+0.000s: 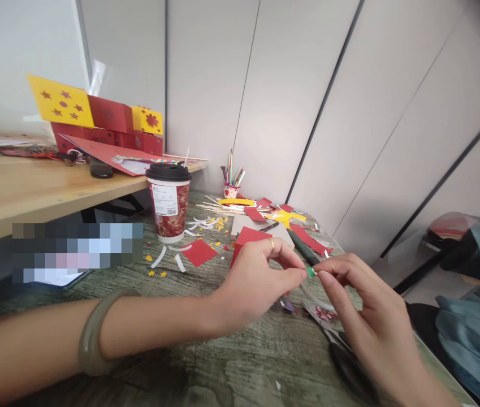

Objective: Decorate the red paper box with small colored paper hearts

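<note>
Between my two hands is a small green piece (pixel 310 272), possibly paper, with a pale bit at its right end. My left hand (pixel 256 277) pinches its left side between thumb and finger. My right hand (pixel 369 308) has thumb and forefinger closed at the pale end; the fingertips hide what exactly they grip. Scissors with black handles (pixel 352 367) lie under my right hand, partly covered by it. A red paper box or folded card (pixel 249 236) stands behind my left hand, which hides part of it. Close to the scissors are small reddish-pink scraps (pixel 324 312).
A lidded paper cup (pixel 167 212) stands on the dark wooden table (pixel 206 367). Red paper square (pixel 198 252), white strips and yellow stars lie scattered. A pen pot (pixel 232 191) is at the back. Decorated boxes (pixel 110 116) sit on a raised shelf (pixel 31 186) at left.
</note>
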Motion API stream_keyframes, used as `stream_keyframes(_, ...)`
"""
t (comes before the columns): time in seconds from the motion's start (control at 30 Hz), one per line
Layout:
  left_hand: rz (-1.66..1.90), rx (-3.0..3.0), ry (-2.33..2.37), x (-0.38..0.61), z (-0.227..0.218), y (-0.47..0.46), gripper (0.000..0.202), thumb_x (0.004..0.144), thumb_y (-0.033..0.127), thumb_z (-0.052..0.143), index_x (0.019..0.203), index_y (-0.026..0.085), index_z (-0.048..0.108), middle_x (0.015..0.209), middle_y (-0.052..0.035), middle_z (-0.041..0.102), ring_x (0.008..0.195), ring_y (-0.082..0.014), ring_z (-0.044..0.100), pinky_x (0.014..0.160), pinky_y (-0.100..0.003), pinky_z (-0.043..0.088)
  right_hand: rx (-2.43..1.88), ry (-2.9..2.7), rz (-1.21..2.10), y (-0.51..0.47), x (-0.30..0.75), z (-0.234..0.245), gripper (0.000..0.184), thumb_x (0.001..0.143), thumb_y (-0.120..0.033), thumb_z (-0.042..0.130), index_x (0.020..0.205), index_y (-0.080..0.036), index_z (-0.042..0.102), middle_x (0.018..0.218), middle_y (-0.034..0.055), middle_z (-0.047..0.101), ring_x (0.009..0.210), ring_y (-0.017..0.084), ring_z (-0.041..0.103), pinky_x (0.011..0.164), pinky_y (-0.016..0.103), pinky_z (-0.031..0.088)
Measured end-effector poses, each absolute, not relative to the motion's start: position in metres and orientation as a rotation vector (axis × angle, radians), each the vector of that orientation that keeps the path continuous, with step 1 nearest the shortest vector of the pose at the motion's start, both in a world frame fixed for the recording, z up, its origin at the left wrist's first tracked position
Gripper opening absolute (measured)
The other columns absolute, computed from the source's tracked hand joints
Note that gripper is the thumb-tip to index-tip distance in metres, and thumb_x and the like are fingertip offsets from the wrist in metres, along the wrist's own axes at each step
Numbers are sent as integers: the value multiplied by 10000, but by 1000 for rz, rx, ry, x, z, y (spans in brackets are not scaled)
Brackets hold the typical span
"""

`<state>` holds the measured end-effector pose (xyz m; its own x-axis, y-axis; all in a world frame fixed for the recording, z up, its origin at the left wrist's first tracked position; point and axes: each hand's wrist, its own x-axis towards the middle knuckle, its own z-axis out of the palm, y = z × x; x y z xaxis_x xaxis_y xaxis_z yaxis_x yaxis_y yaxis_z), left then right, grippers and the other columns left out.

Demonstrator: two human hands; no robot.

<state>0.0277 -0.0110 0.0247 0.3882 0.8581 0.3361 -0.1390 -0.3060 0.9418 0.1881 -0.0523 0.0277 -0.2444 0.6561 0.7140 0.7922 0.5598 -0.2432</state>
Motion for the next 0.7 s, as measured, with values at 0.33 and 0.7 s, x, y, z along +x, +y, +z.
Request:
stream_keyframes(0.33,1120,1596,654,28,20,-12,23,667,162,569,672,152,549,611,34,528,536,-63,464,495,-187,364,-1100,-2043,-357,-49,187,26,66,808,-147,492,792,-194,536,759,24,556,669,128,534,561,242,430)
stream_keyframes(0.7,1089,1625,679,28,18,-14,23,650,144,551,670,155,554,608,29,546,539,-69,475,479,-181,356,-1038,-2056,-424,-47,188,20,89,770,-96,521,782,-183,537,748,28,553,653,121,528,569,247,435)
